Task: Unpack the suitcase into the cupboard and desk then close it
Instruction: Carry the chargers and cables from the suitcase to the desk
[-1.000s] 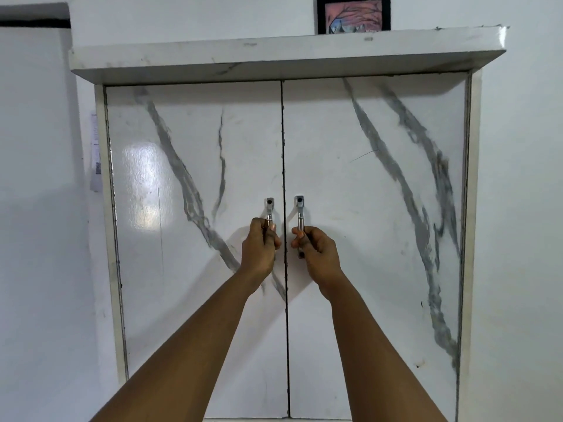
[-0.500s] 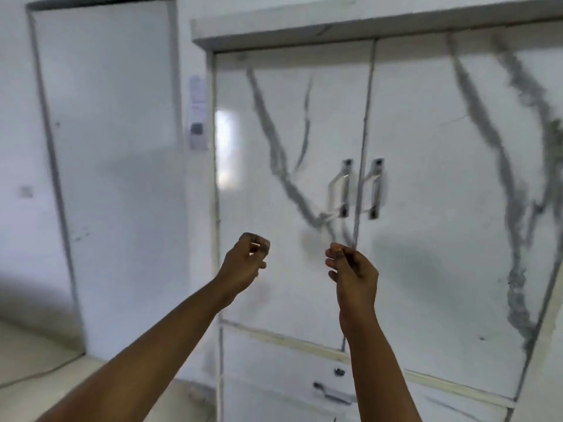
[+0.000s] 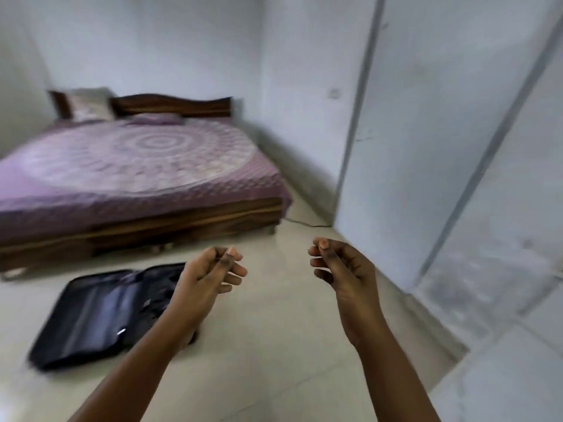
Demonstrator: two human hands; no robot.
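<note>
While both hands hover empty, left hand (image 3: 210,277) and right hand (image 3: 341,269) with fingers loosely curled, the suitcase (image 3: 100,312) lies open on the floor (image 3: 274,345), near left. Judged step: closing it; next, reach down for the lid.

Two hands are up in front, a left hand (image 3: 210,277) and a right hand (image 3: 344,269), both holding nothing. One dark suitcase (image 3: 100,312) lies on the floor. There is one bed (image 3: 137,166), with two pillows (image 3: 88,106) at its head.
</note>
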